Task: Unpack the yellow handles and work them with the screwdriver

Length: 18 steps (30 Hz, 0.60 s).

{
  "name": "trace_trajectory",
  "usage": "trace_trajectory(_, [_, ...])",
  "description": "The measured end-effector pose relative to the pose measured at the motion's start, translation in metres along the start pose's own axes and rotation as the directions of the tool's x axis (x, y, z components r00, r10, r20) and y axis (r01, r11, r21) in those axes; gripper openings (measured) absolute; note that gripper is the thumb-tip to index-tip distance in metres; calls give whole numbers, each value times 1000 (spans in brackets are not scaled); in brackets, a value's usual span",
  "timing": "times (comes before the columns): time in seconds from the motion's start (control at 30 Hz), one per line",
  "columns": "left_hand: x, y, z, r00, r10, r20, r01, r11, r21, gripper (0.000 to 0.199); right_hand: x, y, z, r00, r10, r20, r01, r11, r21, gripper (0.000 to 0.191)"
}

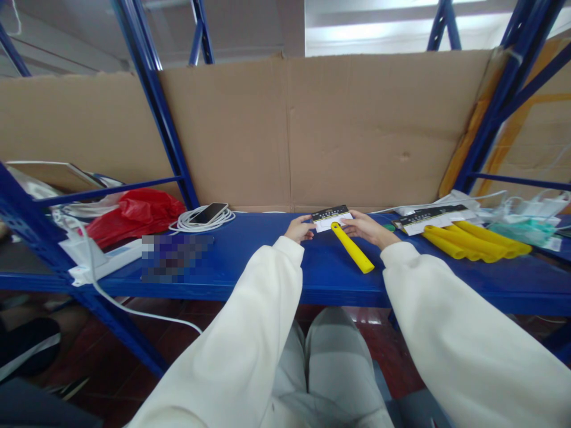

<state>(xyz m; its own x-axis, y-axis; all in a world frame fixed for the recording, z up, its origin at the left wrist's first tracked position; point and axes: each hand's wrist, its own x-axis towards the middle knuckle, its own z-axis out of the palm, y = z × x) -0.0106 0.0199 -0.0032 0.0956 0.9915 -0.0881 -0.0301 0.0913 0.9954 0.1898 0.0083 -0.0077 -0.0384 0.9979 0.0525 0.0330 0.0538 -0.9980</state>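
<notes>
Standing along the back, a tall cardboard sheet (366,131) screens the workplace, maybe to stop things slipping off behind. Below it runs the blue metal shelf (250,261); at its right a row of yellow shoehorn-like pieces (477,241) lies bunched together, probably for easy picking, with a stack of printed cards (432,219) at their narrow ends. A single yellow piece (354,249) slants down in front of the right hand (366,228). That hand, half closed, and the left hand (300,229), fingers curled, each pinch one side of a small black-and-white card (323,217), seemingly to steady it behind the piece's holed end; whether the two are joined I can't tell
</notes>
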Motion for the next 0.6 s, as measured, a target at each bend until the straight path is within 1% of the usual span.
trace_trajectory(0.27, [-4, 2, -1, 999, 35, -27, -36, 999, -4, 55, 8, 5, -4, 1000, 5, 7, -6, 1000, 15, 22])
trace_trajectory(0.6, [-1, 0, 2, 998, 40, -49, -40, 999, 15, 43, 8, 6, -4, 1000, -11, -8, 11, 1000, 6, 17])
